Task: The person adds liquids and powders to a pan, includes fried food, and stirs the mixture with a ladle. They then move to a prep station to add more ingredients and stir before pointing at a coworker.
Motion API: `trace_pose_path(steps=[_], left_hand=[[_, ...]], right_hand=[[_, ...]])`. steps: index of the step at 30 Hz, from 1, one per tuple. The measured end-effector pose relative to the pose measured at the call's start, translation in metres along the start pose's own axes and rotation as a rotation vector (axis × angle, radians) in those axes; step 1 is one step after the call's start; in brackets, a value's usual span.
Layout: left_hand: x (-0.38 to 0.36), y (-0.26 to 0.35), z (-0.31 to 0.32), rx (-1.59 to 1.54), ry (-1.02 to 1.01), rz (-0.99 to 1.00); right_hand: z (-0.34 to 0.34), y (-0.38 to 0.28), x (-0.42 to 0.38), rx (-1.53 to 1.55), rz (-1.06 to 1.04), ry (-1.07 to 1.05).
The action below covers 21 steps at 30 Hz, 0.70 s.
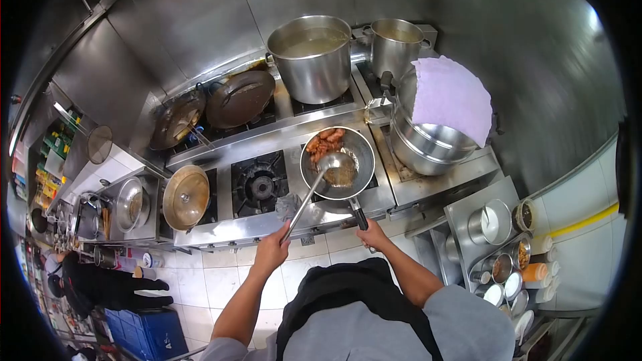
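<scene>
My left hand [273,249] is closed around the handle of a long metal ladle [309,195]. The ladle's bowl rests inside a frying pan [362,180] on the front part of the stove. My right hand [374,235] grips the pan's black handle. Reddish-brown pieces of food [326,140] lie at the pan's upper left, and a brownish liquid [342,172] shows beside the ladle bowl. A crumpled grey cloth [287,206] lies on the stove edge near my left hand.
Behind the pan stand a large stockpot [311,70] and a smaller pot [394,47]. A purple cloth [451,93] drapes over a steamer pot [428,150]. Left are a bare burner [261,186] and a wok [186,198]. Seasoning containers [501,267] stand right. Another person [107,285] is at far left.
</scene>
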<state>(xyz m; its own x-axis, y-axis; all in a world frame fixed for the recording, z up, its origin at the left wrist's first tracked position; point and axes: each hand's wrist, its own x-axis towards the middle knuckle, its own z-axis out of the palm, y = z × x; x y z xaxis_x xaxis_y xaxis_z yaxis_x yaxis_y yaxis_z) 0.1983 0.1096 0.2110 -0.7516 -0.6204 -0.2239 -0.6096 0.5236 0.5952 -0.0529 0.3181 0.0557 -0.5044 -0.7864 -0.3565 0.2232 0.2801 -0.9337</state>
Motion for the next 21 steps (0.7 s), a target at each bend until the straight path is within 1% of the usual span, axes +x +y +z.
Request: trace_pose_path(steps=[1, 2, 3, 5, 7, 8, 10, 11, 13, 15, 16, 17, 19, 21], left_hand=[[-0.013, -0.001, 0.0, 0.002, -0.004, 0.002], [-0.026, -0.002, 0.0, -0.011, -0.054, -0.032], [-0.033, -0.003, 0.0, -0.024, -0.106, -0.066], [-0.025, -0.009, 0.004, -0.02, -0.136, -0.087], [-0.003, -0.013, 0.005, 0.055, -0.096, -0.038], [0.008, -0.008, 0.005, 0.014, -0.034, 0.037], [0.028, 0.004, 0.004, 0.031, 0.0, 0.015], [0.032, 0.008, 0.005, 0.044, 0.029, -0.004], [0.026, 0.007, 0.006, 0.059, 0.039, 0.002], [0.015, 0.006, 0.006, 0.075, 0.048, 0.017], [0.001, 0.001, 0.004, 0.049, 0.011, 0.029], [-0.013, -0.002, 0.001, 0.026, -0.029, 0.041], [-0.026, -0.002, -0.001, 0.008, -0.072, 0.038], [-0.025, 0.0, -0.002, 0.055, -0.129, -0.022]], right_hand=[[-0.002, 0.004, -0.004, 0.049, 0.067, -0.034], [-0.003, 0.006, 0.0, -0.002, 0.011, -0.037], [-0.004, 0.008, 0.008, 0.004, 0.015, -0.026], [-0.005, 0.0, 0.035, -0.062, 0.026, -0.017], [-0.002, -0.031, 0.054, -0.107, 0.125, -0.008], [0.002, -0.039, 0.058, -0.107, 0.124, -0.013], [0.008, -0.052, 0.066, 0.003, 0.142, 0.027], [0.008, -0.047, 0.062, -0.004, 0.14, 0.021], [0.008, -0.024, 0.037, -0.058, 0.007, 0.052], [-0.003, -0.002, 0.009, -0.052, 0.034, 0.027], [-0.006, 0.005, 0.001, -0.037, 0.068, 0.005], [-0.007, 0.007, 0.005, -0.035, 0.071, 0.006], [-0.008, 0.013, 0.015, -0.058, 0.012, 0.028], [-0.008, -0.007, 0.041, -0.045, 0.047, 0.006]])
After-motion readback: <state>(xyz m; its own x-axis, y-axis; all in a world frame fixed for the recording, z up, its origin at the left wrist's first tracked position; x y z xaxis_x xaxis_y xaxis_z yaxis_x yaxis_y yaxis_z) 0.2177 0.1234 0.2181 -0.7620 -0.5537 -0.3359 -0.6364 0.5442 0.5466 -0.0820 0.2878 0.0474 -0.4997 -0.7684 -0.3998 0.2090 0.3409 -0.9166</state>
